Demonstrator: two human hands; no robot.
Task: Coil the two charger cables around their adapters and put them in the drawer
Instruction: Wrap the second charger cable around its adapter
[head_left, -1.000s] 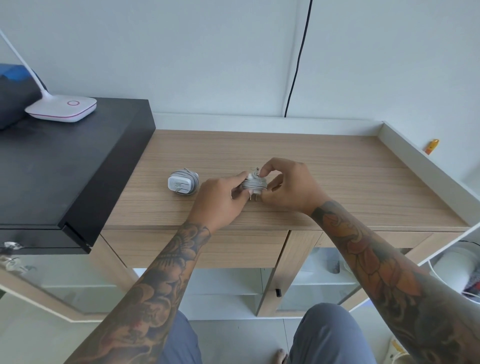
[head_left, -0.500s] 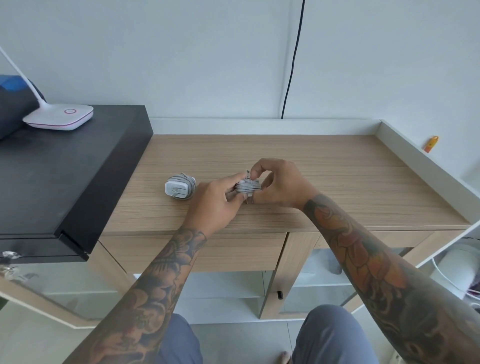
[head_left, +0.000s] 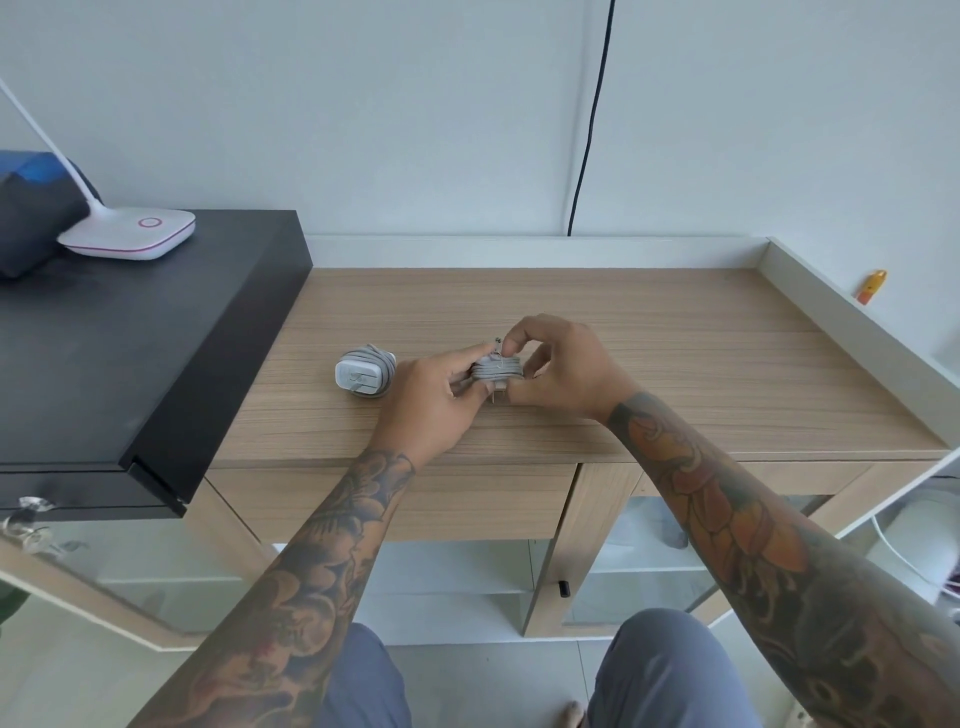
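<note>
While both forearms reach in, left hand (head_left: 434, 395) grips charger (head_left: 496, 370) | right hand (head_left: 563, 366) pinches its cable end | mid-surface (head_left: 675, 364)

Matt wood-grain desk top (head_left: 675, 364), smooth white adapter (head_left: 355, 373) (seemingly plastic), black matt cabinet (head_left: 130, 353).

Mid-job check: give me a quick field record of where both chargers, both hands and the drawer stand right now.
held charger: white adapter with grey cable wound round it, between both hands just above the wooden desk top
left hand: grips the held charger's left side
right hand: pinches the cable end at the top
finished charger: white adapter wrapped in grey cable, lying on the desk, left of the hands, untouched
drawer front: closed
</note>
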